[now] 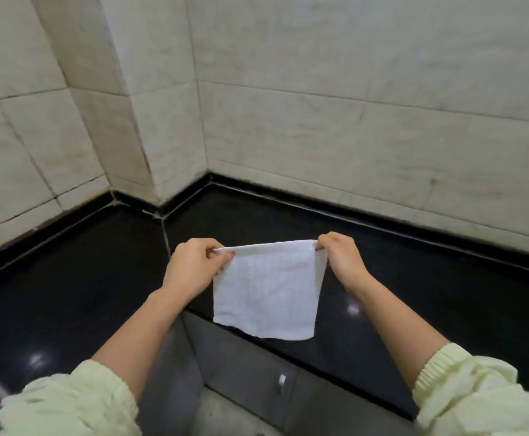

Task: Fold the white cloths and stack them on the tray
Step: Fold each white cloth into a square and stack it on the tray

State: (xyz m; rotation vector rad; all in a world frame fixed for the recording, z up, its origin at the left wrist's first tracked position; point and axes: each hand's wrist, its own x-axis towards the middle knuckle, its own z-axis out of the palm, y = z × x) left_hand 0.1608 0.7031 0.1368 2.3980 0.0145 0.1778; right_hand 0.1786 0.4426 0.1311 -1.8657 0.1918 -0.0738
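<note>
Left hand (pixel 194 267) pinches the top-left corner of a white cloth (pixel 266 294) hanging taut btwn the hands, above a black counter (pixel 256 217), right hand (pixel 342 260) pinches top-right; no tray in view; risk: a weak pinch may drop one corner, skewing the fold.
</note>
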